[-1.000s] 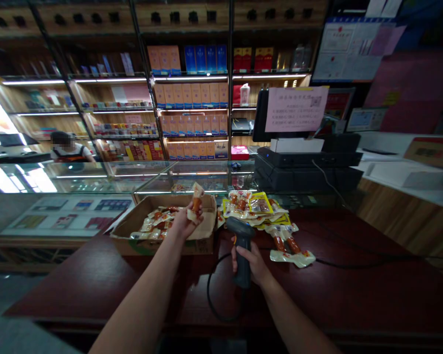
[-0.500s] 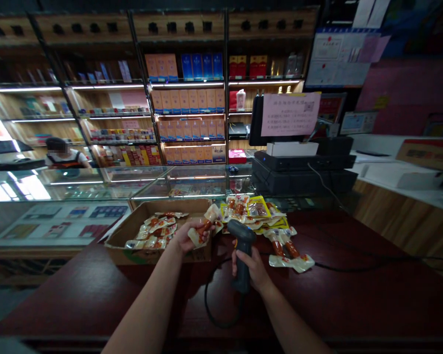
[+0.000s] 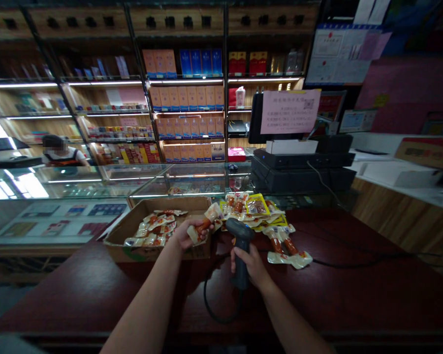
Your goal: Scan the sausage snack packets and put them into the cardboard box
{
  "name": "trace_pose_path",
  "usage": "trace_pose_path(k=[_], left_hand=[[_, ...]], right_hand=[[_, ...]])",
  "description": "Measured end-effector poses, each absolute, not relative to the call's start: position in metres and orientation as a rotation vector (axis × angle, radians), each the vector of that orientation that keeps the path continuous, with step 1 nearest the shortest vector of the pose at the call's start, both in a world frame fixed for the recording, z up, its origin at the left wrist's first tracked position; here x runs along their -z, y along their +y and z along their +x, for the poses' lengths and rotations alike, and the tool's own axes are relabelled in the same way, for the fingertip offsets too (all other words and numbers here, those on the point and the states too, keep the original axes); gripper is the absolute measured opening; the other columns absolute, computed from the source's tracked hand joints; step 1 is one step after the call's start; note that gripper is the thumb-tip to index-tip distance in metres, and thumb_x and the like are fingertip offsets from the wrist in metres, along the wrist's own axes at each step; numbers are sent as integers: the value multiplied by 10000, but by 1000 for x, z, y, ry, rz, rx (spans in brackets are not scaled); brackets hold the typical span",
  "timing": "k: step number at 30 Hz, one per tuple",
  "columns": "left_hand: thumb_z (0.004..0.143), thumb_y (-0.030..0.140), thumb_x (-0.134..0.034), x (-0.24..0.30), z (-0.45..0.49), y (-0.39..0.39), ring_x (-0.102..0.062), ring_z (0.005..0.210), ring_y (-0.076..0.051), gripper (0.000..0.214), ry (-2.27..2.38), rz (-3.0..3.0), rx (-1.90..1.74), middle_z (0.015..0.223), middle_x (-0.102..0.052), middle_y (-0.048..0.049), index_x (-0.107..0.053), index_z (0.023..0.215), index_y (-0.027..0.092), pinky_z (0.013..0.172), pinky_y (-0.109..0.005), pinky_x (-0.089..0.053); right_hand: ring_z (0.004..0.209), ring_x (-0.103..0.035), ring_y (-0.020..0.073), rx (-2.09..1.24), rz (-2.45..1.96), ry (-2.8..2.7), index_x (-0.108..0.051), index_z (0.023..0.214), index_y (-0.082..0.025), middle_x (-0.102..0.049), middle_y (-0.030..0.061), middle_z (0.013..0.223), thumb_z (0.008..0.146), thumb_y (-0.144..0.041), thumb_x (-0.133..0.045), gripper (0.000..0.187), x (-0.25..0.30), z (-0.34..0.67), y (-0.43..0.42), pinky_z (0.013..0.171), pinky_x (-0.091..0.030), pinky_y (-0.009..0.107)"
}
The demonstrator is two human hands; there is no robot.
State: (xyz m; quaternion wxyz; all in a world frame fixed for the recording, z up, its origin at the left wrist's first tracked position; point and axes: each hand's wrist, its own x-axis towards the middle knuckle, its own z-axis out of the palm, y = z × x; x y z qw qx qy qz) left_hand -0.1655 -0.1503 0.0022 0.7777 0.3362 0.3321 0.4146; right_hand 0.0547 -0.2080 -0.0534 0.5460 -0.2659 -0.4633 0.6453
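Note:
My left hand (image 3: 185, 235) is closed on a vacuum-packed sausage (image 3: 204, 226), lifted over the right end of an open cardboard box (image 3: 121, 253). Several more packs (image 3: 158, 223) like it lie inside that box. Wrapped round the handle of a black barcode scanner (image 3: 240, 260) is my right hand (image 3: 250, 263); the scanner's head points toward the held pack, and its cable loops down to the table. Beyond the scanner is a pile of yellow and clear food packs (image 3: 256, 205). Two sausage packs (image 3: 286, 246) lie right of the scanner.
The dark red table (image 3: 317, 300) carries a black cable running right. Behind stand a glass counter (image 3: 192, 172) and a black register (image 3: 299, 169) with a pink notice (image 3: 290, 113). Boxed goods fill the shelves (image 3: 188, 98). A person (image 3: 62, 152) is at the far left.
The view has shifted very slightly. Both hands keep their hold, the left on the sausage pack and the right on the scanner, with almost no movement.

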Motion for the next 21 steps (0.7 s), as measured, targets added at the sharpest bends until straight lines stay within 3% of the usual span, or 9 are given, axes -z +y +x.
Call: trace_pose_path(k=[4,15,21], left_hand=[[682,152,-538,-3,-164,-151,-451,519,-81,234,728,725,-919,739,-575,-74,-563,906,90,463,-192,-396],[699,123,-535,-15,-156,-162,-534,572,-87,266,749,892,-1089,907,-655,-116,-587,959,104,507,-194,-455],[740,133,-572,-23,-106,-176,-654,817,-188,289,660,893,-1186,974,-660,-132,-545,1028,117,774,-326,-516]], right_hand=[[372,-541,112,-1537,-626,-1088,-524,895,-164,-592,-44,564,696,-382,-683,335,52,55,-209,362,-448,215],[369,-537,116,-1590,-637,-940,-543,926,-159,-601,-39,536,668,-363,-716,372,46,64,-210,354,-461,219],[371,-537,114,-1545,-699,-867,-550,926,-168,-602,-40,542,644,-374,-744,400,31,103,-230,357,-465,224]])
